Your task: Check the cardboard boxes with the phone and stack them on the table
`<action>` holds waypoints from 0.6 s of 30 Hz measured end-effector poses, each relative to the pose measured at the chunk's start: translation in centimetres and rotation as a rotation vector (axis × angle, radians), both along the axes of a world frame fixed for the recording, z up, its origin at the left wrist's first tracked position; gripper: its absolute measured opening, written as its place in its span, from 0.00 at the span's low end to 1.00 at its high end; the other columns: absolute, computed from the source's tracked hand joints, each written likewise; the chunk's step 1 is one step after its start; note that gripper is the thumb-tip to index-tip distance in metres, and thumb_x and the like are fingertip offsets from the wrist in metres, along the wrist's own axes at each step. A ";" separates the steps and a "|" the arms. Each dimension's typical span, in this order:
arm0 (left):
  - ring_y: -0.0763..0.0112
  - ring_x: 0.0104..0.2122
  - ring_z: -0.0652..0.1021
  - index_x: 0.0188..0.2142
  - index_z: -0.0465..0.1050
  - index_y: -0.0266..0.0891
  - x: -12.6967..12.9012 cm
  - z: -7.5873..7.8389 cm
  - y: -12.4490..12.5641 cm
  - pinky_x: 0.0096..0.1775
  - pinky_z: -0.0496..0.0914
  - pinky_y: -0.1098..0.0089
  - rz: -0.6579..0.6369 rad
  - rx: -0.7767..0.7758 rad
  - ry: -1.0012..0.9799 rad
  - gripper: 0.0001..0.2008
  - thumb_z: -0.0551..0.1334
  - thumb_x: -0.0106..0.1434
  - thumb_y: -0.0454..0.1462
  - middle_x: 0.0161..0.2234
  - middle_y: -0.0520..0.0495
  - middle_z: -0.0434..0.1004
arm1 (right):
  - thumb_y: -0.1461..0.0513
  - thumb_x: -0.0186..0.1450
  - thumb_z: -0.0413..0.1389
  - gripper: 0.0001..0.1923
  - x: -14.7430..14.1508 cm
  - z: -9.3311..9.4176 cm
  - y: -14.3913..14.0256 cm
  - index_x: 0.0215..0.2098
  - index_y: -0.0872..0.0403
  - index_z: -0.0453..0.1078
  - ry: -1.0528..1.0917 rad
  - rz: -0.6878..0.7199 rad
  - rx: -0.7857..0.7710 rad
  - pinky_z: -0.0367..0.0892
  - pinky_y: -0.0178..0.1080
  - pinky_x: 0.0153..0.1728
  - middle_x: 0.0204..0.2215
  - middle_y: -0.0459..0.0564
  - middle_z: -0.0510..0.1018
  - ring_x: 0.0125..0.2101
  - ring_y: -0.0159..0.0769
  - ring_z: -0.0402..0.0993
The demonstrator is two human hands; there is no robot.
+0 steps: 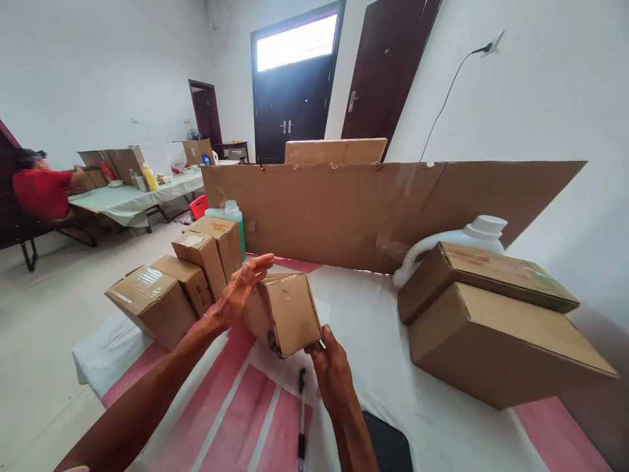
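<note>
A small cardboard box (pixel 295 313) is tilted above the table, between my two hands. My right hand (pixel 331 364) grips its lower right corner, thumb on the side edge and fingers curled at the bottom. Beside the box's left side, my left hand (pixel 243 288) is open with its fingers stretched out near the top edge; whether the palm touches the box I cannot tell. A dark mark shows on the box's lower left. Below it a black-and-clear pen (pixel 302 419) lies on the pink-and-white tablecloth (pixel 236 419). A black flat object (pixel 388 442) is partly behind my right forearm.
Several cardboard boxes (pixel 152 298) line the left edge, near a green-liquid jug (pixel 236 219). Two stacked boxes (pixel 506 341) stand right, before a white jug (pixel 472 236). A cardboard panel (pixel 334 210) closes the back. A person in a red top (pixel 42 193) sits at another table (pixel 118 200).
</note>
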State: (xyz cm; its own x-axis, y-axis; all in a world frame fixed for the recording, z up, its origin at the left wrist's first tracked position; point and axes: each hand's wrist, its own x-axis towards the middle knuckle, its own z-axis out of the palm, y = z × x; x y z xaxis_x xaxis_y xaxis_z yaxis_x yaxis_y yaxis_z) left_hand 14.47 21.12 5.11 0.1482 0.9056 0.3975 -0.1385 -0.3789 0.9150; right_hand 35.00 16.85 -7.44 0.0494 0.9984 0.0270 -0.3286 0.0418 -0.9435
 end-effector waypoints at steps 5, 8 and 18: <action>0.55 0.66 0.69 0.63 0.69 0.40 -1.1 -0.6 1.3 0.67 0.61 0.54 0.190 0.100 0.318 0.37 0.45 0.72 0.62 0.65 0.39 0.71 | 0.44 0.65 0.62 0.32 -0.9 1.3 0.7 0.61 0.50 0.65 -0.023 0.046 0.055 0.71 0.45 0.49 0.55 0.55 0.77 0.50 0.47 0.74; 0.54 0.62 0.72 0.57 0.73 0.39 -2.5 -2.0 2.2 0.66 0.62 0.55 0.339 0.130 0.525 0.37 0.49 0.69 0.64 0.61 0.38 0.74 | 0.45 0.56 0.69 0.53 -2.7 0.4 1.4 0.72 0.47 0.52 -0.129 0.089 0.058 0.70 0.51 0.54 0.64 0.59 0.68 0.58 0.52 0.70; 0.53 0.50 0.79 0.51 0.76 0.40 -7.5 -2.9 0.4 0.53 0.71 0.58 0.452 0.058 0.664 0.37 0.42 0.71 0.64 0.49 0.40 0.82 | 0.42 0.47 0.71 0.61 -8.8 -0.2 1.1 0.71 0.52 0.54 -0.373 -0.085 0.112 0.70 0.51 0.50 0.58 0.60 0.68 0.49 0.51 0.70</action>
